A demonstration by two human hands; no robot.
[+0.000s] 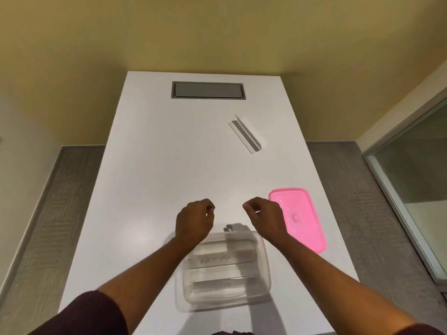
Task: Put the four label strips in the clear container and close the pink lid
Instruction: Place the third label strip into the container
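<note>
From the head view I see both curled hands, left and right, grasping nothing above the clear plastic container holding strips, so I next reach the folded white label strip far ahead, pink lid waiting.

The white table bears a clear container beneath both wrists, a pink lid just right of the right hand, and what looks like a folded label strip well beyond the fingers.
</note>
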